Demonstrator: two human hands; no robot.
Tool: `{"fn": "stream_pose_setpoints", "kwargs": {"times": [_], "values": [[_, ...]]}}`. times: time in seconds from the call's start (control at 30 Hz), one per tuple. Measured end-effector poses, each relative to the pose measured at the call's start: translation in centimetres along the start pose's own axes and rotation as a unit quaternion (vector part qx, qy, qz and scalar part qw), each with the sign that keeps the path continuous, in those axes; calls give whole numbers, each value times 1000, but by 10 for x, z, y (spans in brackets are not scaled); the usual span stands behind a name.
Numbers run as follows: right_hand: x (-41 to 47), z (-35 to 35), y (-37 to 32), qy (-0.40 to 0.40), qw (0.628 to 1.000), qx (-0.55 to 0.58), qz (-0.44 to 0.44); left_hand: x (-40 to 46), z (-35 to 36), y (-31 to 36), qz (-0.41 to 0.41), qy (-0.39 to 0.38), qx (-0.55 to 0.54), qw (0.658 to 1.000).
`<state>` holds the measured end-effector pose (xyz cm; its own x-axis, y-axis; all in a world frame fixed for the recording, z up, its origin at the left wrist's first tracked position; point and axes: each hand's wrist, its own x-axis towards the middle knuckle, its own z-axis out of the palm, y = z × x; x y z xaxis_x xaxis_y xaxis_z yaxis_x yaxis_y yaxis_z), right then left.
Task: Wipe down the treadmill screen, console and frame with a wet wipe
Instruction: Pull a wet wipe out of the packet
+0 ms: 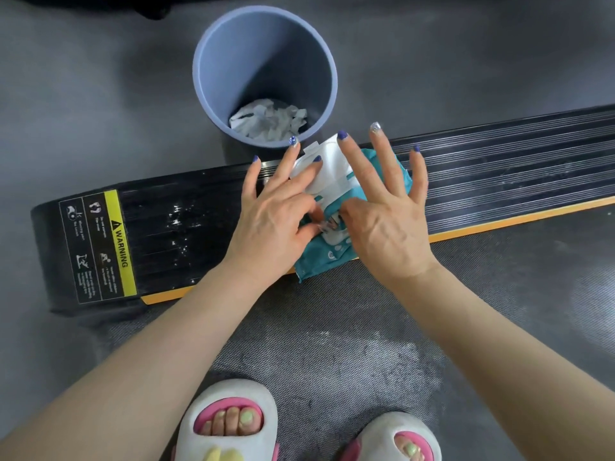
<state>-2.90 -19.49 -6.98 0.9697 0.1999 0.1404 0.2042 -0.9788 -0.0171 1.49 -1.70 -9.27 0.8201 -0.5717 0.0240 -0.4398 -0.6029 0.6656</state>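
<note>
A teal wet wipe pack (332, 257) lies across the treadmill's black ribbed side rail (499, 168), its white flap (332, 168) folded back toward the bin. My left hand (273, 214) rests straight fingers on the flap, while its thumb and curled forefinger pinch at the pack's opening. What they pinch is hidden. My right hand (389, 214) lies flat on the pack with fingers spread, its thumb tucked at the same opening. The treadmill belt (332, 327) runs below the rail. The screen and console are out of view.
A grey-blue bin (213, 104) holding crumpled white wipes (269, 123) stands on the floor just beyond the rail. A yellow warning label (116, 244) marks the rail's left end. My feet in white and pink slippers (229, 420) stand on the belt.
</note>
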Motion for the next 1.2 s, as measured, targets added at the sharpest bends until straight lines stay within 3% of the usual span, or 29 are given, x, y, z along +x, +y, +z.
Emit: {"fn": "stream_pose_setpoints", "kwargs": {"times": [0.17,0.3,0.47,0.6,0.8,1.2], "values": [[8,3,-4,-18,1000,3,-1,-1,1,-1,1,2,3,1000],[11,6,5,-41,996,77,-5,-1,0,-1,4,4,-6,1000],[-4,0,9,-38,977,180,106,-2,2,-1,20,13,6,1000],[-10,-7,8,-36,969,194,145,-2,3,-1,20,15,8,1000],[-6,1,11,-83,978,165,100,-2,3,-1,22,16,5,1000],[-14,0,0,-65,974,200,82,-3,5,0,44,20,71,996]]}}
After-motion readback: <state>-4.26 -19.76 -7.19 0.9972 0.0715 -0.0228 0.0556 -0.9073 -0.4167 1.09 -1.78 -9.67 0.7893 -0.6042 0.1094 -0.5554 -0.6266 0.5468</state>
